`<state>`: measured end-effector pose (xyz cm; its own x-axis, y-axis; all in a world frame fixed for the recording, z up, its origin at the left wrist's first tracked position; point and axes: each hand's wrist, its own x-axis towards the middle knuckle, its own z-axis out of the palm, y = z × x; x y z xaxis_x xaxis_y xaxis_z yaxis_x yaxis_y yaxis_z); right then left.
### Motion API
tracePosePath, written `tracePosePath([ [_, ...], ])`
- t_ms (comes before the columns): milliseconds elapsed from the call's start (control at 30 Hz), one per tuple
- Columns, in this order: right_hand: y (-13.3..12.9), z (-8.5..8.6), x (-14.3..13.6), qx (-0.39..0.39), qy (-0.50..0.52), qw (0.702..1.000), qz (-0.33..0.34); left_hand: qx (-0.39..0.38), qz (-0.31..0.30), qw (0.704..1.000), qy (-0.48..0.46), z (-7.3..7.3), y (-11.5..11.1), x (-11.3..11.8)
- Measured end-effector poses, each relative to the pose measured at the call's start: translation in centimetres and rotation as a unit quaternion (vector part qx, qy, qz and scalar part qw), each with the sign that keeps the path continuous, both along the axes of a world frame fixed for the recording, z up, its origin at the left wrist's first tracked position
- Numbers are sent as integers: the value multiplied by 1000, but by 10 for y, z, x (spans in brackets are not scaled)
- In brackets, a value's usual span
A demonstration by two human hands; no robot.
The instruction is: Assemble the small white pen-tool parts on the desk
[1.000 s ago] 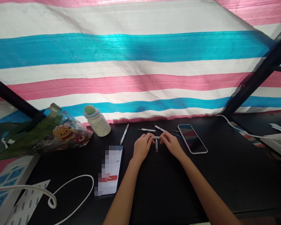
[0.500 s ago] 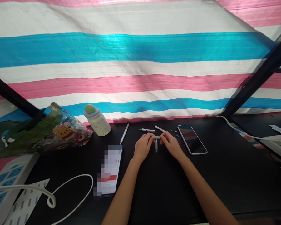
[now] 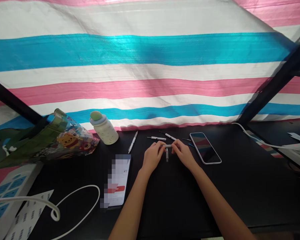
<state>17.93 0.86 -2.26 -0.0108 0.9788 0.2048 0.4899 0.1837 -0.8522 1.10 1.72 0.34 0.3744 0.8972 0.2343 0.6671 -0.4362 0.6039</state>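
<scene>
Between my two hands, just above the black desk, lies a short white pen barrel [image 3: 168, 146], held level. My left hand [image 3: 153, 154] pinches its left end, and my right hand [image 3: 182, 152] pinches its right end. Just below the barrel a grey-and-clear pen part [image 3: 167, 155] points toward me on the desk. Beyond my fingers are a white pen piece with a dark tip [image 3: 157, 138] and another white pen piece [image 3: 170, 136]. A thin blue refill [image 3: 190, 145] lies beside my right hand, partly hidden by it.
A white pen [image 3: 133, 142] and a phone with a lit screen [image 3: 118, 181] lie left of my hands. Farther left stand a bottle [image 3: 105, 129] and a printed bag [image 3: 70, 140]. A white cable [image 3: 96, 206] loops at lower left. Another phone [image 3: 205, 148] lies at right.
Both hands stay nearly in place with the barrel between them. Nothing else has visibly moved.
</scene>
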Motion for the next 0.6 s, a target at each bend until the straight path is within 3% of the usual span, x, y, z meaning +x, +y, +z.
tracePosePath([
  [133,0,-2,1,-20,-52,997,-46,-20,-1,1000,10,3,-2,2],
  [333,1,-1,0,9,37,999,10,-25,0,1000,-11,5,-2,1],
  [600,1,3,-3,21,147,989,8,-12,1,999,-44,-1,-1,6],
])
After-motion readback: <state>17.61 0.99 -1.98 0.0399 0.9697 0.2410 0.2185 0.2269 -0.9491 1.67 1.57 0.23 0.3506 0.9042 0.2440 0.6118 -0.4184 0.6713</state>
